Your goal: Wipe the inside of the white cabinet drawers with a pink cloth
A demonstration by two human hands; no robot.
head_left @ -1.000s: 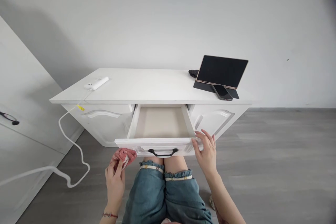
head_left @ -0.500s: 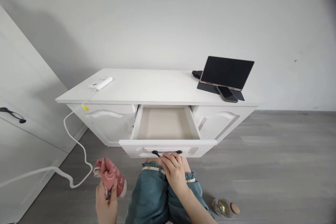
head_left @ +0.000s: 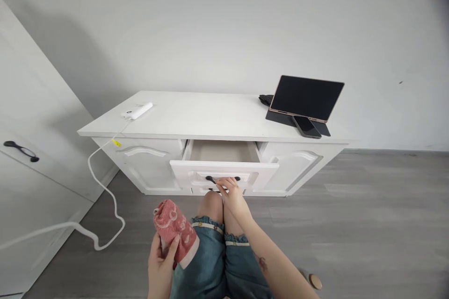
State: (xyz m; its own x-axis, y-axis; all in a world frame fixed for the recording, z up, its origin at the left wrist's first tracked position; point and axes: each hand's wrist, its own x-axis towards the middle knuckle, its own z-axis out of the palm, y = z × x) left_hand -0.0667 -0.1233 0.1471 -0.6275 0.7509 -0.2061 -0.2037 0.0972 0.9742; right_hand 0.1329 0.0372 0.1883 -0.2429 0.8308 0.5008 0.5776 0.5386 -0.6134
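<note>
My left hand [head_left: 163, 257] grips a folded red towel [head_left: 178, 231] with a pale pattern and a white edge, held over my left thigh. With its fingers around the black handle [head_left: 211, 179], my right hand [head_left: 233, 196] is on the front of a white drawer [head_left: 185, 166]. The drawer stands partly open, and its visible inside is bare and beige. It belongs to a white cabinet [head_left: 196, 117], and another black handle shows just below, partly covered by my hand and knee.
A tablet [head_left: 307, 98] leans on its stand on the cabinet top, with a phone [head_left: 306, 127] before it and a black item [head_left: 265, 99] behind. A white power strip [head_left: 140, 110] trails a cord [head_left: 112, 196] to the left. A cork-lidded jar [head_left: 315, 281] stands on the floor, mostly hidden.
The drawer has slid inward, from far out to about half, with my right hand on its handle. My left hand has brought the towel up and to the right, toward my lap.
</note>
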